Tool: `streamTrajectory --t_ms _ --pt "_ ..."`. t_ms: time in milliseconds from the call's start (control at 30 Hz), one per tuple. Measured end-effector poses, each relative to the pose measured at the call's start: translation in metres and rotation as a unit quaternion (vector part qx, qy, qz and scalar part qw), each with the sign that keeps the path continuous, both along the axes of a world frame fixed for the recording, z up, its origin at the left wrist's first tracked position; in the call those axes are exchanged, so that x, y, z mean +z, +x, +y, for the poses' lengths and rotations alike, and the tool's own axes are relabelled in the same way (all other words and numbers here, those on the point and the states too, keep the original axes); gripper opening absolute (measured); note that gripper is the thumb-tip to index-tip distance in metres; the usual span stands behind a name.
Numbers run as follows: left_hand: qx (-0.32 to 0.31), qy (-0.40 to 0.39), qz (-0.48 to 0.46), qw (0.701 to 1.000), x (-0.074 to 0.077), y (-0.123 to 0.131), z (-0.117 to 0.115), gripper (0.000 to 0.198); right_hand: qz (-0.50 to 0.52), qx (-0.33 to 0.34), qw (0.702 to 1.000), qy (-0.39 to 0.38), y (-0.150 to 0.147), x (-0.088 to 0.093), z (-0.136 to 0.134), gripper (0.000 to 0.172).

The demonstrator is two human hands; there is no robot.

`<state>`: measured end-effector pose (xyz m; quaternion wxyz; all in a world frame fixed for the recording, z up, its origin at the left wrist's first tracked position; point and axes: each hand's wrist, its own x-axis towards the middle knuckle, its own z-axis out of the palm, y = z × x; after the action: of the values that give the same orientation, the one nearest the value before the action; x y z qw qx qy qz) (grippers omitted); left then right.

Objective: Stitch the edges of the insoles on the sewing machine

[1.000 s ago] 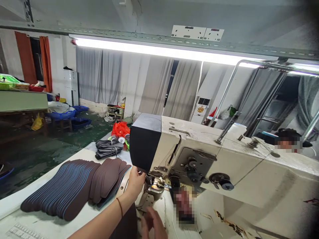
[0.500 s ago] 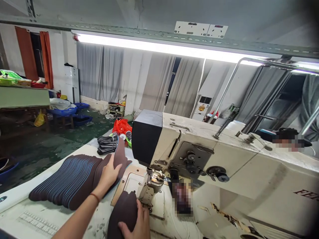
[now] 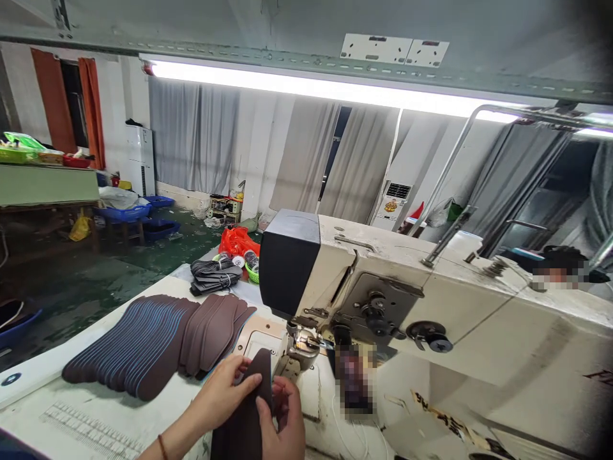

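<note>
A dark brown, curved, insole-shaped piece (image 3: pixel 238 418) is held upright in front of the sewing machine. My left hand (image 3: pixel 228 388) pinches its left edge, thumb lying across its face. My right hand (image 3: pixel 286 418) grips the right edge, fingers curled behind it. Just beyond the held piece is the sewing machine's needle and presser area (image 3: pixel 304 345). To the left, a fanned row of similar brown pieces with blue edges (image 3: pixel 138 345) lies on the table, and more brown pieces (image 3: pixel 215 329) overlap beside it, nearer the machine.
The machine head (image 3: pixel 292 262) rises over the table's right side. Bundled dark strips (image 3: pixel 215 276) and a green basket (image 3: pixel 252 271) with spools sit at the far table edge, by a red plastic bag (image 3: pixel 238 241). A printed ruler (image 3: pixel 90 428) marks the tabletop (image 3: pixel 43 390).
My left hand has let go of a brown piece at the group beside the machine and come down to the piece in my right hand. That piece is now raised between both hands.
</note>
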<state>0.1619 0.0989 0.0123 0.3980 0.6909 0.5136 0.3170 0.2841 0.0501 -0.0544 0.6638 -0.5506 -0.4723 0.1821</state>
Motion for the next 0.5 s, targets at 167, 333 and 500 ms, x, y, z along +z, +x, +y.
streamTrajectory --t_ms 167,333,500 --pt "-0.066 -0.204 -0.288 0.933 0.043 0.012 -0.005 0.055 0.085 0.02 0.996 0.018 0.014 0.032 -0.01 0.034" --pt "-0.08 -0.177 -0.279 0.941 0.068 0.032 0.004 0.054 -0.02 0.026 0.999 0.032 0.056 0.053 -0.008 0.034" --pt "-0.089 -0.121 -0.268 0.952 0.06 0.042 0.018 0.05 -0.089 0.056 0.994 -0.019 0.082 0.059 0.007 0.047"
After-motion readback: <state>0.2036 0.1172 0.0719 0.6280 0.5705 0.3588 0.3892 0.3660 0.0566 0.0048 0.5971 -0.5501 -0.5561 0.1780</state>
